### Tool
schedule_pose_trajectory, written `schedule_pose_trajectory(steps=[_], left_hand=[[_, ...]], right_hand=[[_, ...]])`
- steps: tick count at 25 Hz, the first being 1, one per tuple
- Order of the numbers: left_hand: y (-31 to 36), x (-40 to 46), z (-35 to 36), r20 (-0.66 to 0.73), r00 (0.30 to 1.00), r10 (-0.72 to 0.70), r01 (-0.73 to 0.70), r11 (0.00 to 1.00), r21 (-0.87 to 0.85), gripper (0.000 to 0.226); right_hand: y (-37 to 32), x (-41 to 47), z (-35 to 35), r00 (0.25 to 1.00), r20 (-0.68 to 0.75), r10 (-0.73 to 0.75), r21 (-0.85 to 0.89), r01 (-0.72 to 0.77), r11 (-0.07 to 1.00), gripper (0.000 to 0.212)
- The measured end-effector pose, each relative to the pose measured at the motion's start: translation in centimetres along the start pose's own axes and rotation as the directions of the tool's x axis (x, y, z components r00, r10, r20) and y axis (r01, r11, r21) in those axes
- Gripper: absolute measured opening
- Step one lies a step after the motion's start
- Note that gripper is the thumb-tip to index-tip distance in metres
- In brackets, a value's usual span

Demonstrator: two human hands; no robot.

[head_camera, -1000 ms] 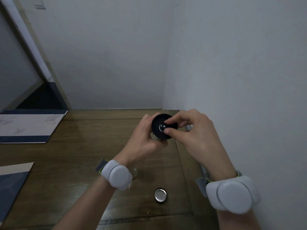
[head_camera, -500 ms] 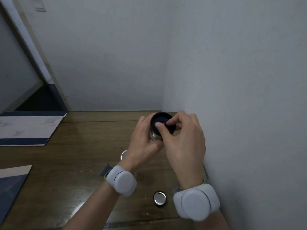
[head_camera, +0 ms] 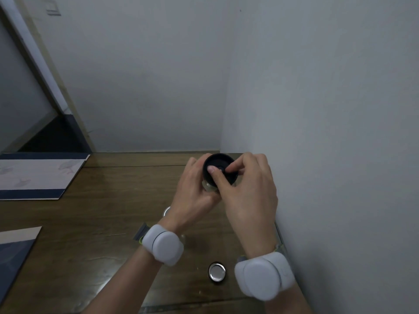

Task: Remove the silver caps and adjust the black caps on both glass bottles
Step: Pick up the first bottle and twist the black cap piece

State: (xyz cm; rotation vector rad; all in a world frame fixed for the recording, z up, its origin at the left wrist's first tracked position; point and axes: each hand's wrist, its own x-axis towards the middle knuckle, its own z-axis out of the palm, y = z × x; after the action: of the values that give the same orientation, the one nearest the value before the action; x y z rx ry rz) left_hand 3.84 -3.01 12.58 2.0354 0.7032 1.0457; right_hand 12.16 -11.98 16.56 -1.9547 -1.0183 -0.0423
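The person holds a glass bottle (head_camera: 209,188) up over the far right corner of the table (head_camera: 102,223), close to the wall. The left hand (head_camera: 192,196) is curled round the bottle's body and steadies it; little of the glass shows between the fingers. The right hand (head_camera: 247,191) reaches over the black cap (head_camera: 218,165), thumb and forefinger pinching something small at its centre — too hidden to name, though it is likely the silver cap. One silver cap (head_camera: 217,272) already lies on the table near the right wrist, and a second glassy rim (head_camera: 167,211) peeps out behind the left wrist, apparently the other bottle.

So the step in hand looks like working the centre piece of this black cap — removal or adjustment, hard to say which. The next move calls for a firm hold by the left hand while the right twists or lifts with a light pinch, kept square to the cap.
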Motion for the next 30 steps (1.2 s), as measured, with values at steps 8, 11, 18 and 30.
schedule_pose_trajectory(steps=[8,11,18,30], left_hand=[[-0.1,0.3,-1.1,0.114,0.993,0.014,-0.015,1.0,0.009,0.042],[0.3,0.2,-1.1,0.135,0.99,0.029,-0.034,0.999,0.035,0.042],[0.5,0.2,-0.5,0.071,0.997,0.04,-0.044,0.997,0.056,0.044],[0.9,0.1,-0.2,-0.083,0.996,0.016,-0.009,0.997,0.08,0.033]], right_hand=[[0.5,1.8,-3.6,0.957,0.255,-0.134,0.023,0.133,0.991,0.021],[0.4,1.8,-3.6,0.962,0.242,-0.127,0.038,0.121,0.992,0.02],[0.4,1.3,-2.8,0.985,0.139,-0.104,0.012,0.103,0.995,0.02],[-0.8,-0.4,-0.7,0.999,-0.031,-0.039,-0.07,0.037,0.997,0.02]])
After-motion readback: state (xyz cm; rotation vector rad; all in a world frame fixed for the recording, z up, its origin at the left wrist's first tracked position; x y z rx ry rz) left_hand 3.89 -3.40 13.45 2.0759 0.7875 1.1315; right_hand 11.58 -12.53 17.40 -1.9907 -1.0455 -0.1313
